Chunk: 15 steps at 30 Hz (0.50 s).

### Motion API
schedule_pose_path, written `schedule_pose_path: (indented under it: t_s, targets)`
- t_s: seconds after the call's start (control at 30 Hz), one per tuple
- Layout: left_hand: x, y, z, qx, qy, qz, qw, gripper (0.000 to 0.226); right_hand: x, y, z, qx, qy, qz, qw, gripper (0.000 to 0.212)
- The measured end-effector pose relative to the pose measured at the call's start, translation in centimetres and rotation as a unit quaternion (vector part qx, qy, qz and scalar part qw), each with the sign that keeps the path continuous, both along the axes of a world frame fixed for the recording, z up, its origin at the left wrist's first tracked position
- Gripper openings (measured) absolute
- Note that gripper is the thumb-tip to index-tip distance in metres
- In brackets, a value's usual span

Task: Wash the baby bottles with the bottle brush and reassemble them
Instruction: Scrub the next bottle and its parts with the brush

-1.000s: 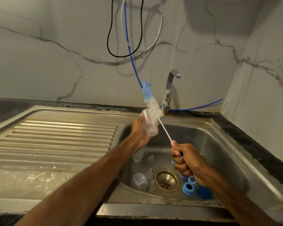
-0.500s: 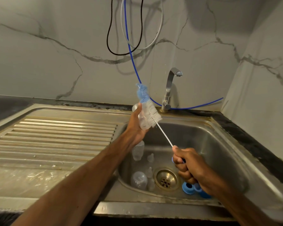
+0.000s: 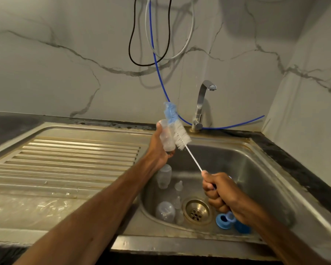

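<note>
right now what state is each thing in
left hand, grips clear bottle
right hand, grips bottle brush
bottle brush, bristles outside, beside clear bottle
tap, no water running
sink bottles, lying in basin
blue rings, off, loose

white marble-look walls (image 3: 55, 77) with grey veins meet in a corner on the right, above a dark desk (image 3: 287, 159). set into it is a steel sink (image 3: 256, 178) with a ribbed drainboard (image 3: 65, 159) and a chrome tap (image 3: 201, 104). a black cable (image 3: 131, 44), a grey cable (image 3: 191, 31) and a blue cable (image 3: 157, 64) hang down the wall.
</note>
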State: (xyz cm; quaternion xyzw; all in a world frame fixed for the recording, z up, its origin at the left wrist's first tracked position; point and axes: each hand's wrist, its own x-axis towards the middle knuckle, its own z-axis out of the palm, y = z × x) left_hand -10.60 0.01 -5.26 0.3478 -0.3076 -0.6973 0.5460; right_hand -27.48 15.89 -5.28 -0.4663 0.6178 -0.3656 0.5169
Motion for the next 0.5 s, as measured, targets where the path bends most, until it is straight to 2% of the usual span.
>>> schedule_pose_path:
  t_s: [0.1,0.23,0.37,0.5]
  targets:
    - [-1.5,0.8,0.4,-0.022,-0.002,-0.046,0.999,0.052,-0.1,-1.3,0.4,-0.028,-0.031,-0.034,0.999,0.052]
    - [-0.7,0.3,0.3,-0.041,0.001,-0.012,0.999,0.042,-1.0,0.5,-0.3,0.000,-0.006,-0.001,1.000,0.049]
    - [-0.2,0.5,-0.2,-0.004,0.002,0.009,1.000,0.056,-0.6,0.1,-0.4,-0.019,0.030,-0.008,0.999,0.049]
    - [-2.0,1.5,0.7,-0.020,0.011,-0.028,0.999,0.060,-0.4,-1.1,-0.1,-0.039,-0.007,-0.036,0.999,0.050]
